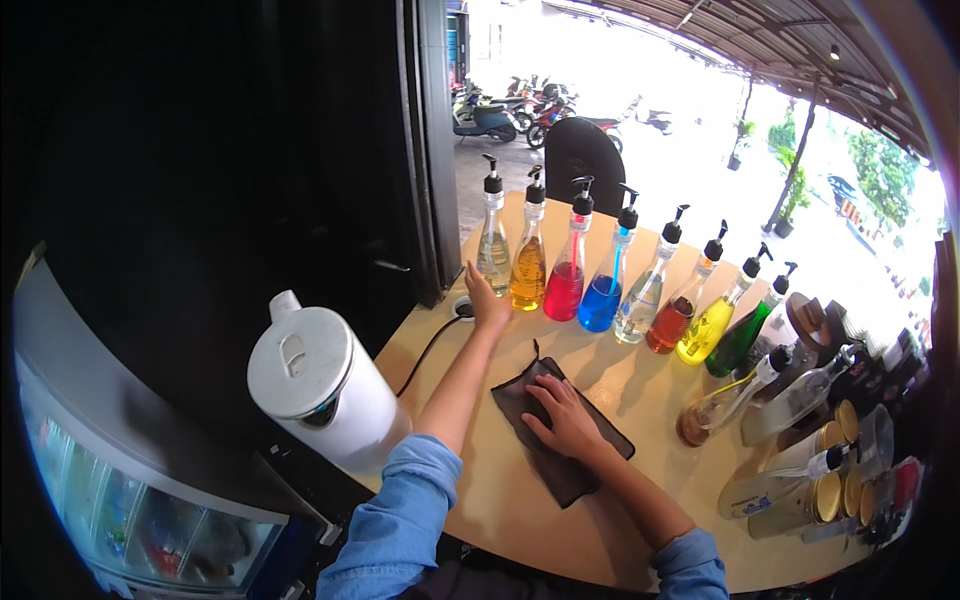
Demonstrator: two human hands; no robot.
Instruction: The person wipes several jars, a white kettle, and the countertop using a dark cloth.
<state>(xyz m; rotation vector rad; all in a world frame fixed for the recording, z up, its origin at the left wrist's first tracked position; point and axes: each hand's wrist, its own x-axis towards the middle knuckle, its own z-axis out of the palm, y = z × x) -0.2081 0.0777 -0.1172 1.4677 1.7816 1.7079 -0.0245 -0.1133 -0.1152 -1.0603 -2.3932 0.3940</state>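
Note:
My left hand (pixel 487 298) reaches to the far left of the wooden tabletop (pixel 495 487), beside a pump bottle of pale liquid (pixel 493 259); whether it touches the glass I cannot tell. My right hand (pixel 562 416) lies palm down, fingers spread, on a dark cloth (pixel 529 397) spread flat. Beyond the hands, several glass pump bottles stand in a curved row: amber (pixel 528 274), pink-red (pixel 564 289), blue (pixel 600 300), clear (pixel 637 311), brownish red (pixel 671 322), yellow (pixel 705 330) and green (pixel 739 337).
A white electric kettle (pixel 330 382) stands at the left, near a black cable (pixel 427 352) and a round table grommet (pixel 463 307). More bottles and gold-lidded jars (pixel 825 499) crowd the right side. A black chair (pixel 583 161) is behind the table, and a glass-fronted fridge (pixel 142 510) at lower left.

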